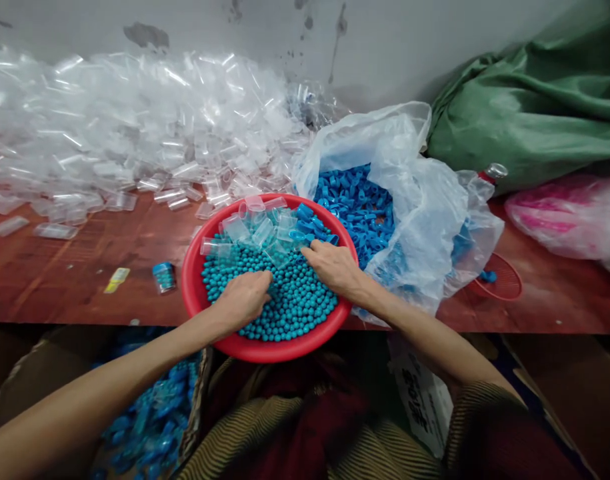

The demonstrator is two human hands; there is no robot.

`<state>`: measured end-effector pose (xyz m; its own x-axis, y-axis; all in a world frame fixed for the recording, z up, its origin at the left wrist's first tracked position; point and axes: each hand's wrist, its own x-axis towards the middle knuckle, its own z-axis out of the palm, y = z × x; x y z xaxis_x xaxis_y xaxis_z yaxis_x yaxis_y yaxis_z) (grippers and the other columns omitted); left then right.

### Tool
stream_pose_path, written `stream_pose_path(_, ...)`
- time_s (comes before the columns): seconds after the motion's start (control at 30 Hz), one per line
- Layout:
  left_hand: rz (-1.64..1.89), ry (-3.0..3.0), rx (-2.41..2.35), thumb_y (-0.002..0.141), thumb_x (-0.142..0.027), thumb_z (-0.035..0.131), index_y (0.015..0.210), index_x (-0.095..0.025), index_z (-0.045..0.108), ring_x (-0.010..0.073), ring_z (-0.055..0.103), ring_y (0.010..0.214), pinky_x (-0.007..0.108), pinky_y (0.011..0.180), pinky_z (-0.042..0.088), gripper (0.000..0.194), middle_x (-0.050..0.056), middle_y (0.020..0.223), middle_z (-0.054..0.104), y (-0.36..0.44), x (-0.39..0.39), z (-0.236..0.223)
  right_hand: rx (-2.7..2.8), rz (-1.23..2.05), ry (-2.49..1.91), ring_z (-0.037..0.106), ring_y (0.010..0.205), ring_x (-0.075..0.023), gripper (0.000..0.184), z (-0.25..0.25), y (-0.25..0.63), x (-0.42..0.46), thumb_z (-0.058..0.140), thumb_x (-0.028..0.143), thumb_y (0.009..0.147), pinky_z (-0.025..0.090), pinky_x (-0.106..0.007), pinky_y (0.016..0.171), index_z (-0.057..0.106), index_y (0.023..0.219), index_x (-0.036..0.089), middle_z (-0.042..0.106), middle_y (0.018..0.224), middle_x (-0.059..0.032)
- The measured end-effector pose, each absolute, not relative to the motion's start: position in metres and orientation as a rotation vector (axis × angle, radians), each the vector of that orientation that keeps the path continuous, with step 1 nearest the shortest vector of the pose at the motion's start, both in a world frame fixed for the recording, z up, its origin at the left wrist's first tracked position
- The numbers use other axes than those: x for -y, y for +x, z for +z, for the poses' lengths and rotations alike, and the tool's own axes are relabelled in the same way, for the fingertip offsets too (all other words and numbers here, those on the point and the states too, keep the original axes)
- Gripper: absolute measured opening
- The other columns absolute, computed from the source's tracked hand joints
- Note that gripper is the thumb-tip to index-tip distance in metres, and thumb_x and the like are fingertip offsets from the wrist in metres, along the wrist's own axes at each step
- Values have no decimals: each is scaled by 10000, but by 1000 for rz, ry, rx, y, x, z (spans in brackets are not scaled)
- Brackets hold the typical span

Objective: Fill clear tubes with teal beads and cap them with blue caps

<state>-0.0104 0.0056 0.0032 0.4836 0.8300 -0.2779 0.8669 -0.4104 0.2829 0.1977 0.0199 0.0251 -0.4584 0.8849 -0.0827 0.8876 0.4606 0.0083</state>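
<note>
A red plastic basin (195,293) sits at the table's front edge, filled with small teal balls (295,303), several clear tubes (257,230) and blue caps (309,223) at its far side. My left hand (242,299) rests on the balls with its fingers curled down into them. My right hand (335,267) lies over the balls near the tubes, fingers bent and pressed together; what they pinch, if anything, is hidden.
A large heap of clear tubes (135,127) covers the left back of the red-brown table (59,267). A clear bag of blue caps (365,207) stands right of the basin. Green sack (535,100), pink bag (569,213), filled tube (163,277), box of finished tubes (149,413).
</note>
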Motion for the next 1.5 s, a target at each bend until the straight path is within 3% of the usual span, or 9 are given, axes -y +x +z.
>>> stream_pose_path(0.13, -52, 2082, -1468, 767, -225, 534, 1096, -154, 524, 238, 629, 856, 307, 736, 443, 337, 73, 855, 668, 7, -1, -4, -2556, -43, 1566, 590, 892, -237, 269, 18, 190, -27, 349, 132, 906, 444, -286, 610, 609, 974, 144, 602, 1015, -136)
stream_pose_path(0.27, 3, 1934, -1454, 772, -211, 516, 1162, -151, 484, 228, 629, 901, 305, 766, 443, 396, 81, 938, 676, 6, 7, -3, -2559, -124, 1856, 596, 954, -218, 284, 26, 215, -27, 422, 271, 916, 457, -288, 712, 540, 1155, 173, 600, 1120, -110)
stream_pose_path(0.53, 24, 1946, -1432, 715, -161, 535, 692, -174, 555, 284, 619, 815, 377, 761, 421, 33, 98, 717, 639, 20, -11, -9, -2370, -185, 1932, 649, 901, -259, 313, 31, 221, -25, 422, 368, 914, 450, -306, 672, 559, 1135, 194, 696, 987, -97)
stream_pose_path(0.6, 138, 1806, -1433, 652, -102, 558, 614, -179, 496, 267, 606, 798, 365, 759, 421, 106, 72, 670, 606, 37, -21, -14, -2332, -154, 1926, 657, 878, -266, 334, 25, 208, -30, 414, 387, 916, 451, -306, 660, 550, 1119, 160, 701, 952, -123)
stream_pose_path(0.8, 349, 1421, -1293, 763, -236, 516, 810, -161, 528, 155, 581, 675, 281, 636, 460, 89, 7, 711, 603, 53, -27, -22, -2362, -223, 1951, 655, 893, -256, 366, 15, 193, -43, 373, 459, 917, 449, -311, 703, 530, 1087, 175, 698, 954, -121)
stream_pose_path(1.0, 509, 790, -1014, 608, -226, 740, 840, -168, 558, 91, 522, 597, 229, 594, 407, 300, -37, 673, 575, 18, -17, -9, -2440, -398, 1901, 646, 918, -248, 387, 13, 193, -43, 373, 506, 903, 456, -322, 722, 518, 1117, 219, 693, 947, -68)
stream_pose_path(1.2, 619, 805, -1039, 566, -277, 793, 893, -185, 565, 93, 547, 653, 224, 620, 398, 409, -40, 708, 590, -3, -8, 0, -2433, -345, 1780, 637, 924, -276, 375, 8, 183, -51, 450, 451, 884, 461, -345, 719, 530, 1155, 204, 683, 991, -118)
stream_pose_path(1.37, 633, 757, -1011, 615, -254, 765, 895, -185, 516, 97, 583, 630, 222, 608, 438, 381, -36, 697, 596, -5, -2, 0, -2704, -492, 1487, 605, 945, -211, 308, 8, 192, -46, 480, 271, 887, 441, -296, 754, 533, 1189, 240, 637, 1014, -72)
stream_pose_path(1.5, 543, 721, -973, 707, -306, 689, 860, -189, 447, 123, 618, 561, 210, 495, 441, 310, -7, 674, 624, -3, -2, -1, -2776, -741, 1451, 578, 865, -159, 317, 6, 193, -43, 517, 329, 870, 425, -279, 775, 556, 1166, 224, 585, 1013, -58)
